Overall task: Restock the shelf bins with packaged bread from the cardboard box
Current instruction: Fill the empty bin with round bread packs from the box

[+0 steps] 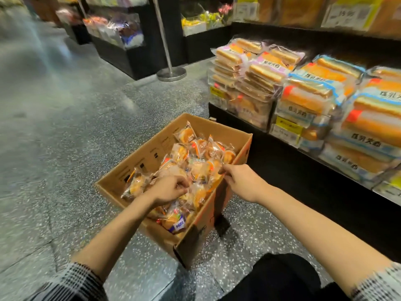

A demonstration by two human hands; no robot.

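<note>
An open cardboard box [138, 161] stands on the speckled floor, filled with several small clear-wrapped bread buns [196, 148]. My left hand [169, 189] is inside the box, fingers curled round the wrapper of one bun in the middle of the pile. My right hand [240, 180] is at the box's right wall and pinches the edge of another bun wrapper [214, 168]. To the right, clear shelf bins [282, 129] on a low black shelf hold stacked packs of sliced bread [312, 92].
A metal stanchion post with a round base [171, 73] stands behind the box. Black display stands with packaged goods [121, 33] line the far side of the aisle. An upper shelf with more loaves [303, 9] is at top right. My dark-trousered knee [282, 276] is at the bottom.
</note>
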